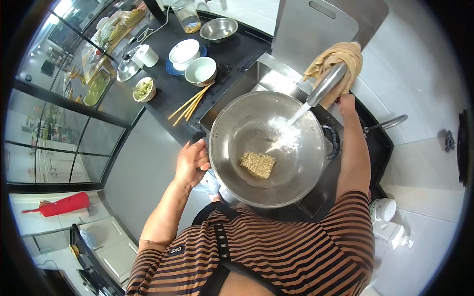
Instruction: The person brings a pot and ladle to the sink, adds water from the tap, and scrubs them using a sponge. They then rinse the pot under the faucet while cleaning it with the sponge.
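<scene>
A large steel pot (237,190) sits over the sink, with a gold-coloured scouring pad (257,165) lying on its bottom. My left hand (193,162) has its fingers closed around the pot's left side, where the handle is hidden. Water pours into the pot from a steel faucet (330,84) and splashes white beside the pad. My right hand (346,104) reaches behind the faucet, right by a tan cloth (340,56) draped over it. Most of its fingers are hidden there, so what they touch is unclear. The pot's dark right handle (332,141) is free.
Behind the sink (277,81) leans a metal board (316,34). On the dark counter are chopsticks (191,105), a pale bowl (201,71), a white lidded dish (184,52), a steel basin (218,29) and a small bowl of green food (143,90). A glass partition (59,133) stands left.
</scene>
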Demonstrator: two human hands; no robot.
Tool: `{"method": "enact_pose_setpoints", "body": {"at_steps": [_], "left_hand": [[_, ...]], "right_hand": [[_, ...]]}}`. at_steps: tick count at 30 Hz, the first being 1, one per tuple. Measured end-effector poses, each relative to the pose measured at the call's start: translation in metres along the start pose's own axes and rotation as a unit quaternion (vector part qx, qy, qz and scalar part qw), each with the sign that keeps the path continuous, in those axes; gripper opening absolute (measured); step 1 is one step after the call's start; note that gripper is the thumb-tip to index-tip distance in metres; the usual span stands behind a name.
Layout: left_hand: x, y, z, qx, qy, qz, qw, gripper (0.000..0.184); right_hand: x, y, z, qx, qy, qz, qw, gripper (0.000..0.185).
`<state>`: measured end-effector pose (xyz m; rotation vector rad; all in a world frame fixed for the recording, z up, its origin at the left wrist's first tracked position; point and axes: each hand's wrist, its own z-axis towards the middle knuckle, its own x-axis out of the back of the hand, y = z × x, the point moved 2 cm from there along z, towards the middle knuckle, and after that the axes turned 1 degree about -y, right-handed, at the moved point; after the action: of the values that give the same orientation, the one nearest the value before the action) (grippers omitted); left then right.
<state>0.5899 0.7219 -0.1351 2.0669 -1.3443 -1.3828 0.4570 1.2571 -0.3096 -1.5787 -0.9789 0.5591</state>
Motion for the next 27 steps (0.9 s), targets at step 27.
{"method": "enact_pose_setpoints", "body": {"at_steps": [27], "left_hand": [[0.047,0.027,0.008,0.065,-0.16,-0.053,0.984,0.014]], "right_hand": [[-0.141,-0.135,-0.367,0.394,-0.232,-0.458,0.763,0.036]]}}
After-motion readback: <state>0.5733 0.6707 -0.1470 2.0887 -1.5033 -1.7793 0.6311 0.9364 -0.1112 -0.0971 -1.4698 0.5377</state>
